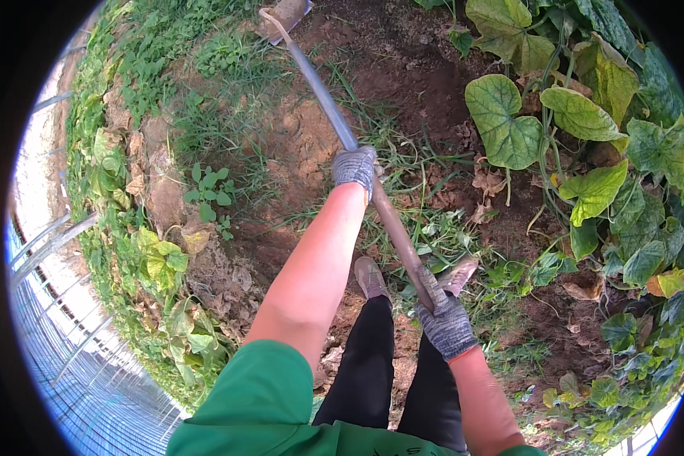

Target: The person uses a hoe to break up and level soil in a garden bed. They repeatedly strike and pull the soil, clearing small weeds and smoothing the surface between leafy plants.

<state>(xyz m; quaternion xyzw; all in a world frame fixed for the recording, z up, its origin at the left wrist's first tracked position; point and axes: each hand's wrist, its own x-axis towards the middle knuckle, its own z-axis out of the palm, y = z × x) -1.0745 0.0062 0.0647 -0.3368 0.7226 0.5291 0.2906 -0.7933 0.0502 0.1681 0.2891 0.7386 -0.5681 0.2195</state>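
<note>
A long-handled garden hoe [322,97] slants from top centre down to my body. Its metal blade [286,17], on a curved neck, is at the top of the view, over weedy soil. My left hand [355,169], in a grey knit glove, is closed around the middle of the shaft. Lower down, near the handle's end, my right hand [446,324] grips the brown part of the shaft, also gloved. Uprooted-looking weeds [442,231] lie beside my shoes [370,276].
Large-leaved vine plants [507,122] climb along the right side. A row of low, partly yellowed plants [162,265] runs along the left, with metal poles [51,251] beyond it. Grass and weeds [222,122] grow at upper left.
</note>
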